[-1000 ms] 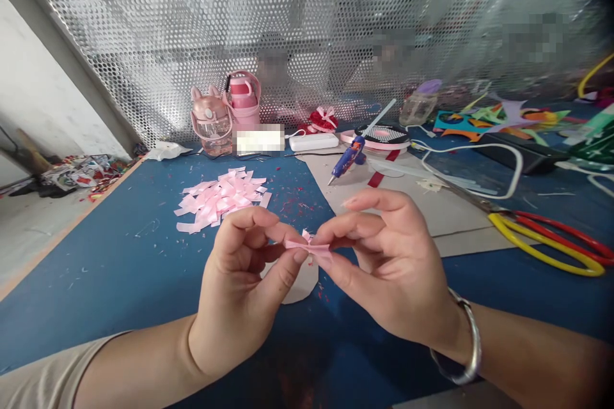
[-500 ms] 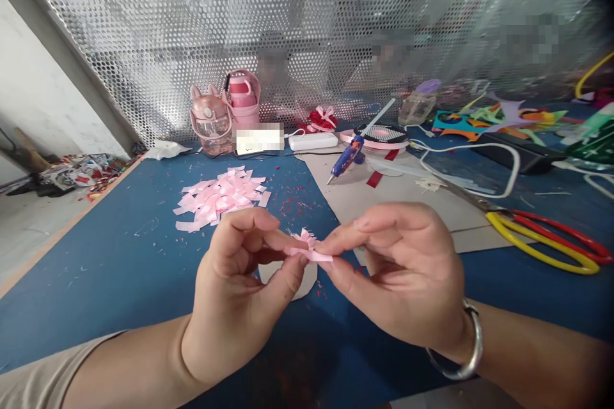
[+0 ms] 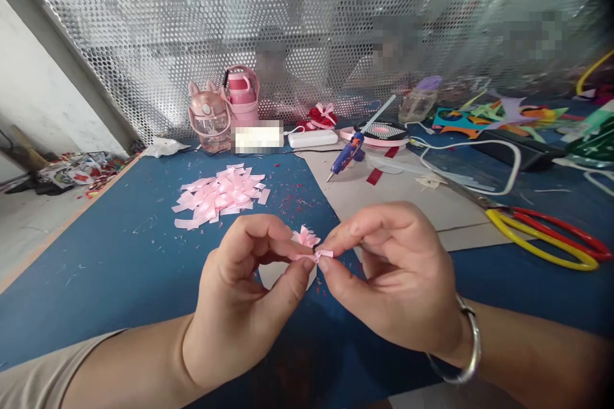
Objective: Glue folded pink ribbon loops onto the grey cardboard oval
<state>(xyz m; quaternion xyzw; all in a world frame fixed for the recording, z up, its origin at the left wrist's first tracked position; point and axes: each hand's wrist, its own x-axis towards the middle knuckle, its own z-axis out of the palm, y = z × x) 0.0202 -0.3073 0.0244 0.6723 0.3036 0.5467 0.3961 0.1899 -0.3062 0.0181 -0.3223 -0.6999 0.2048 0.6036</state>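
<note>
Between both hands is a short strip of pink ribbon (image 3: 326,254), creased near its middle. My left hand (image 3: 254,287) pinches it between thumb and forefinger. On the other side, my right hand (image 3: 398,275), with a silver bangle at the wrist, has its thumb and forefinger closed on the ribbon's right part. Just behind the fingertips is a cluster of pink ribbon pieces (image 3: 306,236). It stands over a pale card disc (image 3: 273,275), partly hidden by my left hand. A heap of cut pink ribbon strips (image 3: 223,195) lies farther back on the left.
A blue glue gun (image 3: 348,156) with a glue stick rests on grey card (image 3: 412,192). Scissors (image 3: 542,236) with red and yellow handles lie to the right. Pink bottles (image 3: 210,116) and a white power strip (image 3: 313,138) stand before the perforated metal screen (image 3: 192,25).
The ribbon strip, straighter before, is now bent and creased between my fingertips. My left fingers have shifted slightly right, and more of the pink cluster shows behind them.
</note>
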